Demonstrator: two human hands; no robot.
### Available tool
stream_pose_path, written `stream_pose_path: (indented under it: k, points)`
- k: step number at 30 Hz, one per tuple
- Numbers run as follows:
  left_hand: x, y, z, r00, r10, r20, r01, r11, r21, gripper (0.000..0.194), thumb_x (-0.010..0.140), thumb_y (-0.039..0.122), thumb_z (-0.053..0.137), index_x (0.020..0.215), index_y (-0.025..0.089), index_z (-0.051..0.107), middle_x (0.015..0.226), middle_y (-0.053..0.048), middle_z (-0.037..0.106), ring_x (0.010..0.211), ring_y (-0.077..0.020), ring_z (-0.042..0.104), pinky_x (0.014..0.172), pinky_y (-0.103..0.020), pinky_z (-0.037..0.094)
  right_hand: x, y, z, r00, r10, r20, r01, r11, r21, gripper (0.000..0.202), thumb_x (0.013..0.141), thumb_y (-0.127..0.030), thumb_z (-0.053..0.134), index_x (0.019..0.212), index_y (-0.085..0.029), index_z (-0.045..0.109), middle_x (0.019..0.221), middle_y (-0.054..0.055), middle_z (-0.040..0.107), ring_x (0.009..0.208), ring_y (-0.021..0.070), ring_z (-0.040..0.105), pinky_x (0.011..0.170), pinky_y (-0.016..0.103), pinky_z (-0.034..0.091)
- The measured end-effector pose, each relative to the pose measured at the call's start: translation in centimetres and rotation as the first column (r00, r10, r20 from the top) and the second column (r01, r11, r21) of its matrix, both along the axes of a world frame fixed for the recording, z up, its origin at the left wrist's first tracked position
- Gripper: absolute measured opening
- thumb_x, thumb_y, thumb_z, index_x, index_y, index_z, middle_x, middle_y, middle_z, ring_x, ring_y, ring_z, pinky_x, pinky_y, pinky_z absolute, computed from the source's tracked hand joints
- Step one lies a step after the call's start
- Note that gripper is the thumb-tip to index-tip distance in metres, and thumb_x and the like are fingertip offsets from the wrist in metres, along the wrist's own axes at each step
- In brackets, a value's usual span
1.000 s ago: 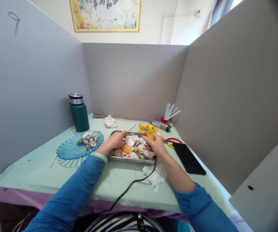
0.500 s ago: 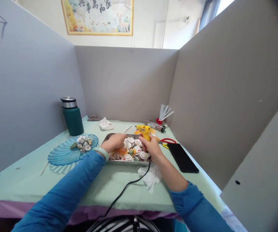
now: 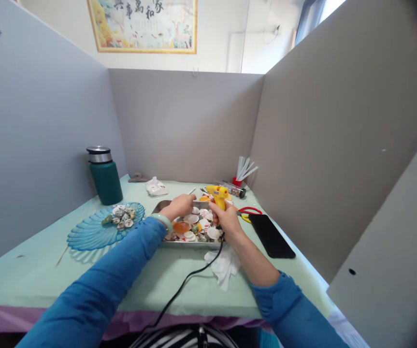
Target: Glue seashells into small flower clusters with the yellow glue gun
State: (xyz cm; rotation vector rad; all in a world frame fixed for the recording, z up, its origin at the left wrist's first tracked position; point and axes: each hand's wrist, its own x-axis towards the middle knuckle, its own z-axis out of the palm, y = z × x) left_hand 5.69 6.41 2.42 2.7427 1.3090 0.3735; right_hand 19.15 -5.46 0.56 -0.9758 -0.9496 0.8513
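Note:
My right hand is wrapped round the handle of a yellow glue gun, whose nozzle points left and whose black cord runs down over the table edge. Over the back left part of a metal tray is my left hand, its fingers pressed together near the tip of a white stick; what they hold, if anything, is too small to make out. Mixed shells fill the tray. At the left, a blue glass plate bears a cluster of shells.
A green bottle stands behind the plate. Crumpled tissues lie at the back and in front of the tray. At the right are a black phone, red-handled scissors and a red cup of glue sticks. Grey partitions surround the table.
My left hand has moved up and slightly right, from above the shells to the tray's back edge. My right hand keeps the glue gun in nearly the same place. The view has shifted slightly.

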Motion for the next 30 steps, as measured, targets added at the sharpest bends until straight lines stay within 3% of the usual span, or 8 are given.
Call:
stream_pose_path:
  k: [7,14,20,25,30]
  points:
    - [0.7,0.0,-1.2,1.000,0.013,0.003,-0.014,0.999,0.029,0.037,0.069,0.032,0.065,0.103,0.018,0.062,0.093,-0.012,0.068,0.091,-0.0272,0.063,0.076,-0.032,0.046,0.0,0.0,0.2,0.999,-0.009,-0.046,0.008,1.000,-0.018,0.029,0.066,-0.032,0.067,0.087,-0.017,0.054,0.043,-0.011,0.042,0.035,0.0059,0.033,0.033,0.018,0.027]
    - [-1.0,-0.5,0.7,0.976,-0.041,0.214,0.047,0.999,-0.024,0.045,0.077,0.025,0.054,0.121,0.018,0.052,0.088,-0.004,0.072,0.077,-0.0160,0.065,0.068,-0.024,0.047,0.5,0.2,0.0,0.998,-0.021,-0.067,0.020,1.000,-0.016,0.028,0.067,-0.032,0.068,0.086,-0.017,0.054,0.045,-0.011,0.042,0.035,0.0046,0.034,0.033,0.016,0.028]
    - [-3.4,-3.0,1.1,0.764,-0.179,0.621,0.272,0.961,-0.058,0.049,0.075,0.033,0.060,0.121,0.017,0.054,0.084,-0.005,0.073,0.073,-0.0165,0.065,0.068,-0.027,0.050,0.8,0.4,-0.1,0.996,0.014,-0.089,-0.018,0.999,-0.043,0.032,0.066,-0.040,0.070,0.084,-0.017,0.055,0.053,-0.006,0.055,0.037,0.0054,0.041,0.033,0.017,0.033]
    - [-3.5,-5.3,1.2,0.674,-0.258,0.692,0.386,0.922,-0.032,0.049,0.078,0.033,0.060,0.124,0.018,0.054,0.090,-0.006,0.073,0.081,-0.0177,0.067,0.076,-0.029,0.051,0.8,0.2,0.0,0.991,0.121,-0.062,-0.125,0.990,-0.064,0.036,0.070,-0.046,0.069,0.087,-0.016,0.056,0.060,0.001,0.063,0.040,0.0073,0.046,0.036,0.019,0.039]
    - [-3.4,-5.6,0.2,0.603,-0.231,0.764,0.416,0.908,-0.054,0.048,0.078,0.031,0.061,0.123,0.015,0.053,0.094,-0.010,0.072,0.087,-0.0188,0.067,0.081,-0.032,0.051,0.5,-0.1,-0.1,0.978,0.202,-0.058,-0.202,0.979,-0.001,0.036,0.064,-0.034,0.075,0.089,-0.017,0.055,0.061,-0.003,0.059,0.044,0.0073,0.048,0.039,0.018,0.040]
